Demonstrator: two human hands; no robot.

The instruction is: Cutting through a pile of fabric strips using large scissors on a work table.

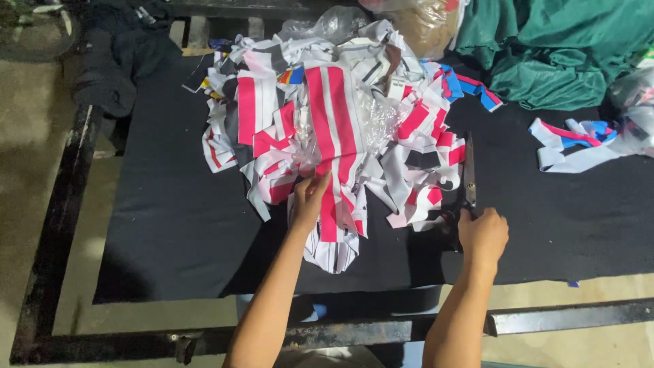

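Note:
A big heap of fabric scraps, white with pink, grey and black stripes, lies on a black cloth-covered table. My left hand pinches the lower edge of a pink-and-white striped piece at the front of the heap. Clear plastic wrap is crumpled on top of the pile. To the right, my right hand is closed around the handles of long dark scissors. Their blades lie flat on the table, pointing away from me beside the heap.
Green cloth is bunched at the back right. White, pink and blue strips lie at the right edge. Dark garments hang at the back left. A rusty metal frame borders the table, with bare floor beyond it.

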